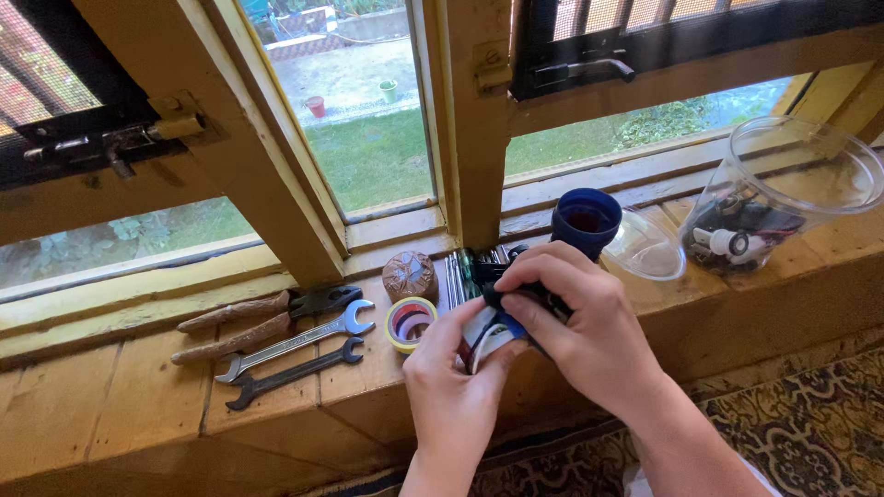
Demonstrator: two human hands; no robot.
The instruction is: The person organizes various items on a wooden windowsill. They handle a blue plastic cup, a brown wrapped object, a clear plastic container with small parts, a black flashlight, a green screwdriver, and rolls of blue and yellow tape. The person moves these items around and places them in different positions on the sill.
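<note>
Your left hand (pixel 451 387) and right hand (pixel 575 322) both pinching one small pouch (pixel 483 333) over wooden sill (pixel 138 396). Lying alongside: two wrenches (pixel 295 354), one pliers (pixel 267 317), one tape roll (pixel 410 322), one blue cup (pixel 586 219).

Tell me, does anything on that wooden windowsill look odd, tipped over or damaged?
Yes. The clear plastic jar at the right lies tipped on its side, open mouth up and outward, small parts still inside. The pliers have worn, rusty-looking handles. The two wrenches and the tape roll lie tidy.
</note>
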